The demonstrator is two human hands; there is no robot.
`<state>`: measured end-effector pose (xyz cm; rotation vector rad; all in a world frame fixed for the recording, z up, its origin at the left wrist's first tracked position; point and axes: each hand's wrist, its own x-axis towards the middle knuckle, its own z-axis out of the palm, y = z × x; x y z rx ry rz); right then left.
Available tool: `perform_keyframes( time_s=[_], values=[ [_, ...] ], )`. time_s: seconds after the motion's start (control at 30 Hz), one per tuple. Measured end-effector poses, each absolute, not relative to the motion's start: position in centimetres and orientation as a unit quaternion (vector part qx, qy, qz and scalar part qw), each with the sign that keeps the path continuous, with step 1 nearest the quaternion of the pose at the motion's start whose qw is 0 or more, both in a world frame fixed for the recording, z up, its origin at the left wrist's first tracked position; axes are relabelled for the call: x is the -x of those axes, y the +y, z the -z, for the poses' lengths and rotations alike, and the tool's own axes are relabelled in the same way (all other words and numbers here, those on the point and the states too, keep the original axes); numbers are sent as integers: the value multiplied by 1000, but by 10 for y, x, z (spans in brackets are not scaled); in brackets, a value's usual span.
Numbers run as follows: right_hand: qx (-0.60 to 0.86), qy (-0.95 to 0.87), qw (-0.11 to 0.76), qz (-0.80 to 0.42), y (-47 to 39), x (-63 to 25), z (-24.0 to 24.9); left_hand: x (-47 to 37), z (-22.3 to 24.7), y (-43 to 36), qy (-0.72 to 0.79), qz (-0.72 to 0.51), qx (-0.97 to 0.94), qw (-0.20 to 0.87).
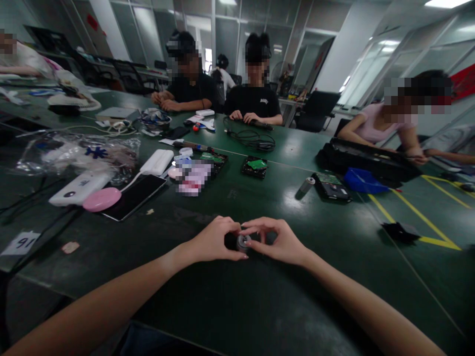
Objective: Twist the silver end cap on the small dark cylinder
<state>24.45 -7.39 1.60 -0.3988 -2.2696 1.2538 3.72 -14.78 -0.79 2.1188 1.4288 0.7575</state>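
Note:
Close in front of me, a small round grey metal part (244, 242) stands on the green table (237, 296), with a dark centre on its top. My left hand (217, 240) curves round its left side, thumb in front and fingers behind. From the right, my right hand (278, 241) pinches at the part's top and far side, its fingertips meeting those of the left. Whether anything small sits between the right fingertips is too small to tell. A silver cylinder (307, 185) lies farther off to the right, beside a hard drive (331, 187) with a green board.
At left are a black phone (134, 197), a pink disc (102, 199), a white power bank (82, 188) and a plastic bag (77, 153). Another hard drive (255, 167) lies ahead. A black case (367, 160) and blue cloth (363, 180) sit right. Several people work around the table.

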Motion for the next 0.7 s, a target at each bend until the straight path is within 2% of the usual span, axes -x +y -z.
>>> perform_keyframes(
  time_s=[0.33, 0.53, 0.7],
  values=[
    [219, -797, 341, -448, -64, -244, -13, -37, 7, -147, 514, -278, -775, 241],
    [265, -840, 276, -384, -24, -255, 13, -36, 8, -148, 522, -271, -769, 250],
    [261, -849, 241, -392, -11, -261, 25, -37, 7, -147, 516, -274, -772, 251]
  ],
)
